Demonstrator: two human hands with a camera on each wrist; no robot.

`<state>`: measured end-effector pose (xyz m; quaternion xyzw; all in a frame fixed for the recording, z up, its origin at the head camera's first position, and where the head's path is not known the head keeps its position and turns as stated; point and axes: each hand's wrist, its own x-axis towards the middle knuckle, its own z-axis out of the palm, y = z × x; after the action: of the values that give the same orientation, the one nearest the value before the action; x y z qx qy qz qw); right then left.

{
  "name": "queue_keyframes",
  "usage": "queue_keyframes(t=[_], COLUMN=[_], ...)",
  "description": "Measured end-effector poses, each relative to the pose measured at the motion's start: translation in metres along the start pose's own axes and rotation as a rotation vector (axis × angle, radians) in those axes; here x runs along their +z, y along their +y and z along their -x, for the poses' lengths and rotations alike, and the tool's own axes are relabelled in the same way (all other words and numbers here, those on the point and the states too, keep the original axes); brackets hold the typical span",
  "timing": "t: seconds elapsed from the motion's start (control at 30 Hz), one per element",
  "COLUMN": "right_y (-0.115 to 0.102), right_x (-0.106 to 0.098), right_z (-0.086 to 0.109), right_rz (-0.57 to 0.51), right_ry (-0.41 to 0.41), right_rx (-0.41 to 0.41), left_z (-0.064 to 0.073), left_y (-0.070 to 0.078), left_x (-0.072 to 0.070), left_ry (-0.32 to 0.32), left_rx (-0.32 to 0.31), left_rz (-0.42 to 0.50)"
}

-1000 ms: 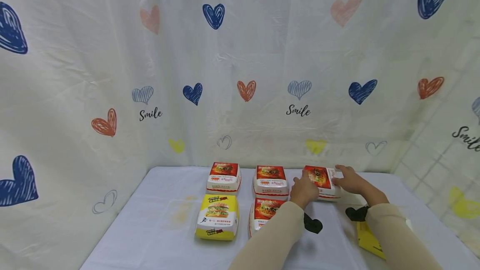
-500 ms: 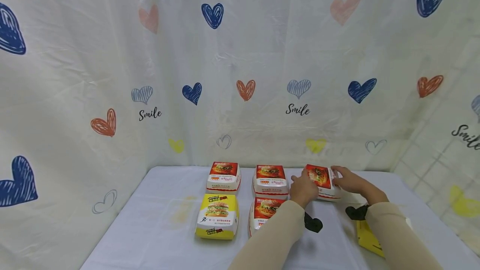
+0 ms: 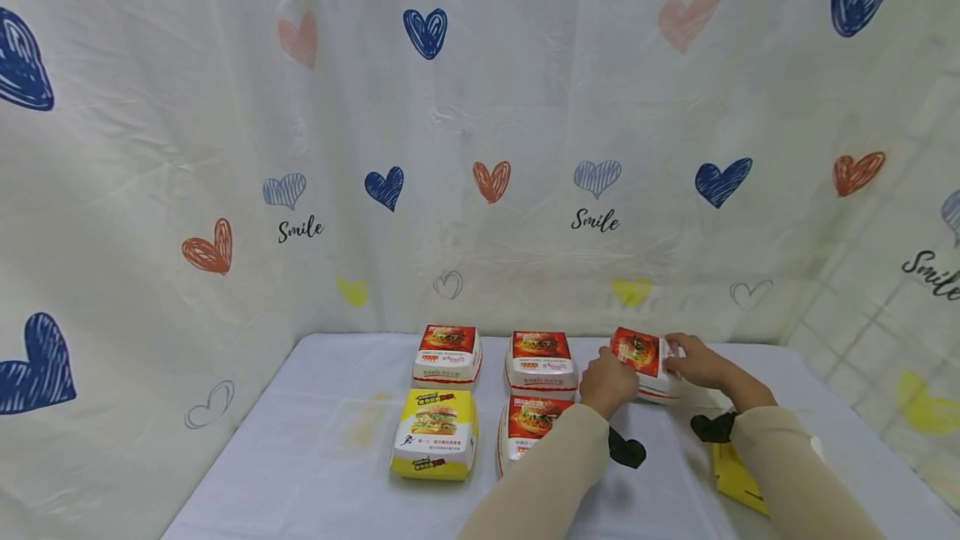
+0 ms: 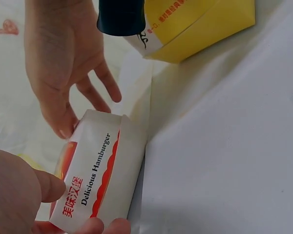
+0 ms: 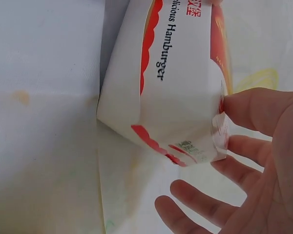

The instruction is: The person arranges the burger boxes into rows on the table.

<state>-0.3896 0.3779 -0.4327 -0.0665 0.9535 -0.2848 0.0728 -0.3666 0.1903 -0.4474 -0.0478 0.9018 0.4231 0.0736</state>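
Note:
A red-and-white hamburger box (image 3: pixel 645 355) stands at the back right of the table, turned slightly at an angle. My left hand (image 3: pixel 607 382) grips its left end; in the left wrist view the thumb of that hand (image 4: pixel 12 192) lies against the printed lid, with fingertips at the lower side. At the opposite end, my right hand (image 3: pixel 705 361) holds the box's corner. Up close in the right wrist view, its thumb and nearest fingers (image 5: pixel 246 148) touch the lid edge of the hamburger box (image 5: pixel 180 97), while the other fingers spread away from it. The box's far side is hidden.
Left of the hands stand red-and-white boxes at the back (image 3: pixel 447 357), back middle (image 3: pixel 542 363) and front (image 3: pixel 525 427), this last partly behind the left sleeve. A yellow box (image 3: pixel 435 436) sits front left. Another yellow item (image 3: pixel 735 477) is half covered by the right sleeve.
The held hamburger box has turned slightly clockwise and shifted a little right. The left hand's fingers have drawn down along its left end; the right hand has barely moved. Other boxes stay put.

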Motion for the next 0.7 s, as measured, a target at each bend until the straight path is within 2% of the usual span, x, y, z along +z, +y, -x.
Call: queue_keyframes(t=[0.1, 0.33, 0.53, 0.7], right_y=[-0.001, 0.02, -0.004, -0.008], right_x=[-0.001, 0.002, -0.002, -0.001], right_z=[0.002, -0.009, 0.005, 0.008], right_rz=[0.003, 0.003, 0.054, 0.085], right_ry=[0.007, 0.033, 0.04, 0.041], right_rx=[0.007, -0.033, -0.024, -0.004], left_z=[0.001, 0.003, 0.0, 0.003], left_y=[0.0, -0.001, -0.002, -0.003], left_x=[0.001, 0.004, 0.009, 0.009], left_ry=[-0.007, -0.021, 0.016, 0.024], left_rx=[0.006, -0.001, 0.003, 0.031], left_rz=[0.024, 0.047, 0.073, 0.114])
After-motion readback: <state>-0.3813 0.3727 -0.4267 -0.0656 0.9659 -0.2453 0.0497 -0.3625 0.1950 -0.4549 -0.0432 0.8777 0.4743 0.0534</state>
